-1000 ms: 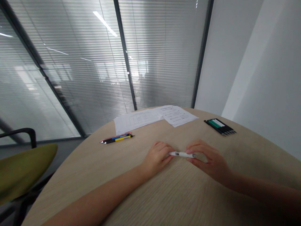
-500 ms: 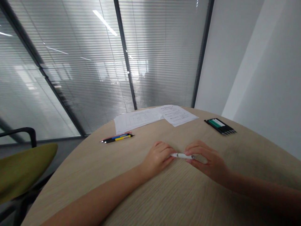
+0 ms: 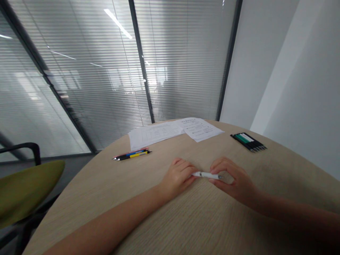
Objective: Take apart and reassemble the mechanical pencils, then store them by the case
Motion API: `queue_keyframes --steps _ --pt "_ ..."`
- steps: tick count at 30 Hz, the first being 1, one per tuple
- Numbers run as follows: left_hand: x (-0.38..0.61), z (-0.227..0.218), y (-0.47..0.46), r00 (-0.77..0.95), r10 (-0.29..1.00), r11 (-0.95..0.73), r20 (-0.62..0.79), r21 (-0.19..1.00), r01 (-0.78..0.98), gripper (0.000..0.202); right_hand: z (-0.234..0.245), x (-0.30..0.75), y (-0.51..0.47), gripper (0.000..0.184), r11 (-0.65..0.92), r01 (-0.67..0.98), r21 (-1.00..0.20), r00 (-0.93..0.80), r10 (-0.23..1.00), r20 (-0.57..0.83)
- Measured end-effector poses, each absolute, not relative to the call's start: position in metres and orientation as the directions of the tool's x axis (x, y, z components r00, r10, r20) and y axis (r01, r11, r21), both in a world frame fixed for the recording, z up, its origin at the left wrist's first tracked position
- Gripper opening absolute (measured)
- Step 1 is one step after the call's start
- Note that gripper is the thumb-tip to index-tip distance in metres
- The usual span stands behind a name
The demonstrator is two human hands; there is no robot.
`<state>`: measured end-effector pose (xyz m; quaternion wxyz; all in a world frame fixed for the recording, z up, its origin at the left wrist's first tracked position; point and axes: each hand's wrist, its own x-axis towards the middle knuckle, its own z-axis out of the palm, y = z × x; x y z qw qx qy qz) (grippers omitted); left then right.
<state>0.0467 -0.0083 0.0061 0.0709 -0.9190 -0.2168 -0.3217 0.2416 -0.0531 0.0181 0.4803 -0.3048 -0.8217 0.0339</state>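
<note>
- Head view: white pen [image 3: 208, 175], on the near side of the printed sheets [image 3: 172, 131].
- Left hand [image 3: 179, 177]: fingertips pinching one end of the white pen.
- Right hand [image 3: 233, 179]: thumb and fingers narrowed on its other end.
- Risk: uneven pull could slip it loose, rolling toward the sheets.

The head camera looks forward-down, seemingly near hands [image 3: 175, 179].

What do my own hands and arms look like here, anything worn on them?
Your left hand and right hand are ungloved, and no watch, bracelet or ring can be made out. No sleeve shows on the left forearm or the right forearm, though the latter fades into shadow.
</note>
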Motion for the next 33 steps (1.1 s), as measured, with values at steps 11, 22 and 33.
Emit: queue_keyframes --steps 11,22,33 --pt "0.047 0.007 -0.008 0.631 0.410 -0.841 0.658 0.005 0.541 0.011 0.013 0.251 -0.038 0.012 0.700 0.657 -0.280 -0.359 0.617 0.700" --pt "0.048 0.004 -0.006 0.684 0.470 -0.789 0.559 -0.081 0.609 0.007 -0.009 0.255 -0.021 0.032 0.614 0.753 -0.237 -0.442 0.739 0.509" --pt "0.049 0.005 -0.004 0.621 0.553 -0.738 0.555 -0.019 0.675 0.006 -0.016 0.257 -0.018 0.011 0.590 0.721 -0.364 -0.346 0.761 0.548"
